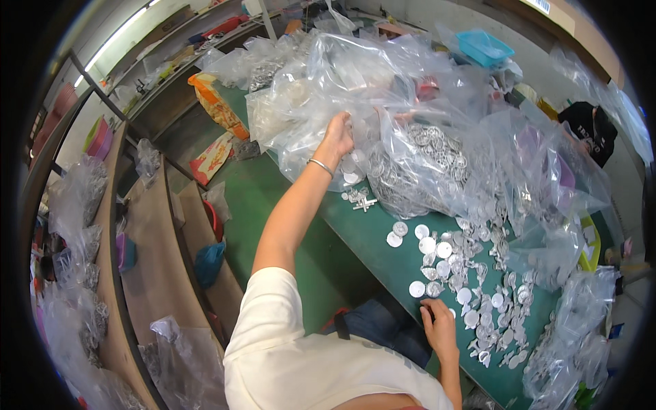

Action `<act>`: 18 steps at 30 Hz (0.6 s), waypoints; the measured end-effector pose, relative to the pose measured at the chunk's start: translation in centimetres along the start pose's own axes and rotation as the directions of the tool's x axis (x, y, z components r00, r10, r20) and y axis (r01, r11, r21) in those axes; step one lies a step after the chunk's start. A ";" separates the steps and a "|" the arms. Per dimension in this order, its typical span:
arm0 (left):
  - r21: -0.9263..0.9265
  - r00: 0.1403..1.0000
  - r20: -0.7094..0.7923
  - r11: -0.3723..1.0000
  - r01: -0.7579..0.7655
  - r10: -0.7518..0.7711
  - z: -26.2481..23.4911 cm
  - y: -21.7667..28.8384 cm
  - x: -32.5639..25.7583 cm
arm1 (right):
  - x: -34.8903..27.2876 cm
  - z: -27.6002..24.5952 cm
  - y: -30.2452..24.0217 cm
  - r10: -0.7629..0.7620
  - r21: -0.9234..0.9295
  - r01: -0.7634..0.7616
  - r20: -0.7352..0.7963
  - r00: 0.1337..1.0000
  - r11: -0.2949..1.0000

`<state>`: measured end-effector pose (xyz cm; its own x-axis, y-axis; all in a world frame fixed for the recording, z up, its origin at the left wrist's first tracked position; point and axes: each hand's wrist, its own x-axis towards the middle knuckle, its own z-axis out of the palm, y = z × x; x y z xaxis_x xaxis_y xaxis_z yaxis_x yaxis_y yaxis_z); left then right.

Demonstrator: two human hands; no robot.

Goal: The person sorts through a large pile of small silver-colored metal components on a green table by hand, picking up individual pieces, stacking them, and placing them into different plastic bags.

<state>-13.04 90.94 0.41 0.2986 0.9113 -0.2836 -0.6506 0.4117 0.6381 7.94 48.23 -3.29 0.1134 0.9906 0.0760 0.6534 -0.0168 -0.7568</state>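
Note:
My left hand [337, 136] reaches over the table's left edge, up against clear plastic bags [294, 130]. Its fingers look curled, but the bags partly hide them and I cannot make out what they hold. Just below it, pale round pieces [352, 167] show through the plastic. My right hand [439, 324] rests at the near table edge, fingers slightly bent and apart, holding nothing visible. Close to its fingertips lies a white disc [417, 289], beside a loose spread of small silvery metal pieces [485, 318]. Between the hands slumps a large clear bag of silvery metal pieces [424, 164].
The green tabletop [372, 236] carries a heap of clear bags across its far side. A blue plastic basket [484, 48] tops the heap. Some small cross-shaped pieces [361, 199] lie near the table's left edge. Wooden shelves [154, 253] stand left; a black printed cloth [589, 130] is far right.

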 end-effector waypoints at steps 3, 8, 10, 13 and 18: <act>0.501 0.896 0.085 0.759 -0.417 0.436 -3.3 -1.6 0.5 | -0.3 -0.9 1.0 0.028 -0.015 -0.030 -0.095 0.995 0.999; 0.681 0.444 0.208 0.197 -0.705 0.872 0.2 -8.7 -13.4 | -2.2 -3.4 3.5 0.310 0.034 -0.318 -0.343 0.887 0.948; 0.673 0.678 0.364 0.323 -0.665 0.639 -0.2 -13.5 -18.8 | -2.2 -3.4 3.8 0.251 0.000 -0.267 -0.332 0.909 0.964; 0.716 0.723 0.674 0.105 -0.690 0.151 -1.0 -20.0 -22.5 | 1.0 -2.5 2.9 -0.013 -0.151 -0.034 -0.300 0.954 0.988; 0.754 0.721 0.657 -0.213 -0.622 0.220 1.8 -23.6 -19.5 | 6.7 -0.6 4.4 -0.240 -0.463 0.150 -0.141 0.960 0.873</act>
<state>-2.24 63.47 -7.79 0.5311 0.7438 0.4058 0.4790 -0.6586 0.5803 12.01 54.70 -5.78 0.0577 0.9363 0.3465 0.9345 0.0715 -0.3488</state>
